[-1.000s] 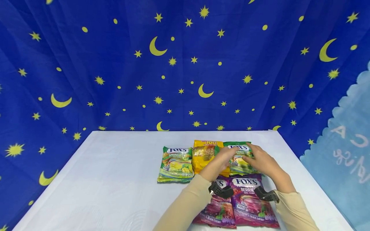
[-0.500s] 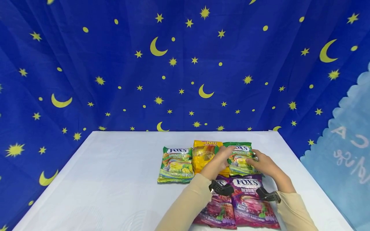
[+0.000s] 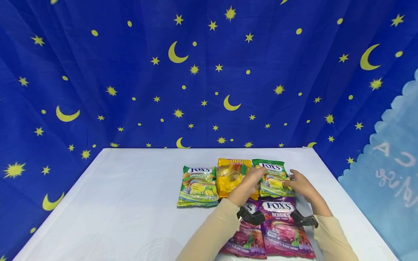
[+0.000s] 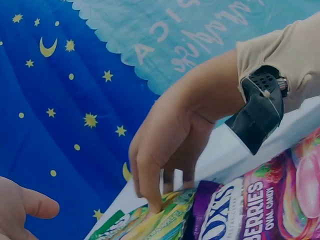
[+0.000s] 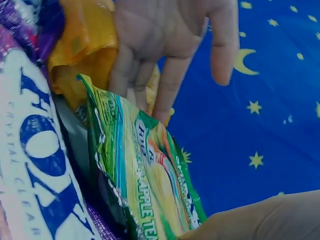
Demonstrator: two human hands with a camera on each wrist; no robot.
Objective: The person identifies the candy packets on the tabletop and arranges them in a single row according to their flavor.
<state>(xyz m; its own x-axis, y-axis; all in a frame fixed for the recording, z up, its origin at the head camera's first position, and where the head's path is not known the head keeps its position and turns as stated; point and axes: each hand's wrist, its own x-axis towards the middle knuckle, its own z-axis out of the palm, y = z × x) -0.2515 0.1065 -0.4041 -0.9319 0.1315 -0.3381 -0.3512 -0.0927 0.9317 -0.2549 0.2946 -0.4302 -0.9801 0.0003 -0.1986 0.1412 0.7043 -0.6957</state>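
Observation:
A green FOX'S candy bag (image 3: 273, 186) lies at the back right, between both hands. My left hand (image 3: 245, 185) reaches over the yellow candy bag (image 3: 226, 179), its fingers extended down by the green bag's left side; in the right wrist view that hand (image 5: 167, 35) has spread, fairly straight fingers. My right hand (image 3: 303, 185) is at the green bag's right edge, thumb touching the front and fingers off to the side. From the left wrist view, the right hand (image 4: 170, 135) hangs with loosely bent fingers, one digit on the bag (image 4: 170, 217).
Another green FOX'S bag (image 3: 198, 188) lies left of the yellow one. Two purple FOX'S Berries bags, one at the right (image 3: 287, 232) and one partly under the left forearm (image 3: 243, 237), lie nearer on the white table (image 3: 114, 203). A blue star-patterned cloth (image 3: 202, 79) hangs behind.
My right hand has slid from the green bag's top corner down and right to its side edge. The bag has turned slightly. My left hand has barely moved.

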